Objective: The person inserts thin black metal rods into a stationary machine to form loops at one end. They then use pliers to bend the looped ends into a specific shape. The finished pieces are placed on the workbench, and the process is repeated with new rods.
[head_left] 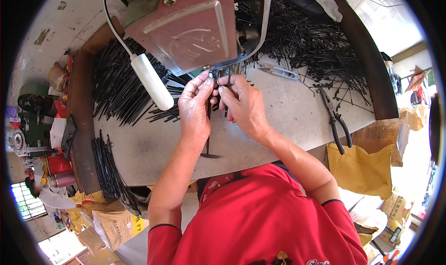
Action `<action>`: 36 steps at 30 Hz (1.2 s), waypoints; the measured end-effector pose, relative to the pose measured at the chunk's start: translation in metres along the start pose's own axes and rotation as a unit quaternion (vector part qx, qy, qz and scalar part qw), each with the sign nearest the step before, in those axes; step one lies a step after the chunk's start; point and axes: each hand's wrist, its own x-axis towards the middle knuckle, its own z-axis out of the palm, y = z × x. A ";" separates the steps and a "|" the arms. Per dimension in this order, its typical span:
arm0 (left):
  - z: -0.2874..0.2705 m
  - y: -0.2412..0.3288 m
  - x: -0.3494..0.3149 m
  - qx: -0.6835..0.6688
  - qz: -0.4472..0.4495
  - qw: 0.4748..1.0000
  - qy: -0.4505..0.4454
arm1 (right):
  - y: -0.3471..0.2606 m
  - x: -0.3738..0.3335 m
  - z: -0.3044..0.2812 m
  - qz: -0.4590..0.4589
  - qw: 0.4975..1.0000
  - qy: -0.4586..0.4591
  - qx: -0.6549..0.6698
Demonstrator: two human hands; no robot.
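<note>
1. Your left hand (195,105) and right hand (242,106) meet just under the nose of the reddish metal machine (193,28), over the grey worktable (288,112).
2. Your left fingers are pinched narrow on a thin black rod (207,130). Its top sits at your fingertips by the machine's working point, and its length hangs down past your palm towards the table edge.
3. Your right fingers are also closed tight, on what looks like a second short black rod; your own knuckles cover most of it, so I cannot be sure.
4. Judge the rod as light, stiff and springy, and likely smooth enough to twist in a loose grip. Hold it near the top end, close to where it meets the machine, so the long free end does not whip.
5. Heaps of like black rods (116,84) lie at your left and behind the machine, with a smaller bundle on the table's left rim.
6. A white handle (152,80) on a cable hangs beside your left hand; pliers (335,119) lie well apart at the right.
7. The exact contact between rod and machine is hidden by your fingertips.
</note>
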 end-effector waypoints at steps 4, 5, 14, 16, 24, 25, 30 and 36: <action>0.001 -0.002 -0.002 -0.007 0.007 1.000 -0.002 | 0.001 -0.001 0.001 -0.028 0.999 0.011 -0.011; 0.001 -0.002 -0.001 -0.009 0.008 1.000 -0.005 | 0.000 -0.001 0.001 -0.023 1.000 0.010 -0.008; 0.004 -0.004 -0.005 -0.013 -0.006 1.000 0.004 | 0.007 -0.001 0.004 -0.017 0.999 0.022 0.024; 0.008 -0.002 -0.006 -0.022 -0.008 1.000 0.016 | 0.009 0.001 0.003 -0.030 0.999 0.021 0.022; 0.005 0.000 -0.003 -0.012 -0.012 1.000 0.020 | -0.003 0.002 -0.001 -0.004 1.000 0.007 -0.023; 0.002 0.005 -0.001 0.011 -0.022 1.000 0.013 | -0.002 0.002 0.001 -0.001 1.000 0.014 -0.012; -0.005 0.013 0.006 0.087 -0.003 0.995 -0.056 | 0.000 0.007 0.003 0.014 1.000 0.007 0.022; -0.008 0.032 0.014 0.151 -0.100 0.983 -0.034 | -0.017 0.029 -0.026 0.087 0.988 -0.129 -0.006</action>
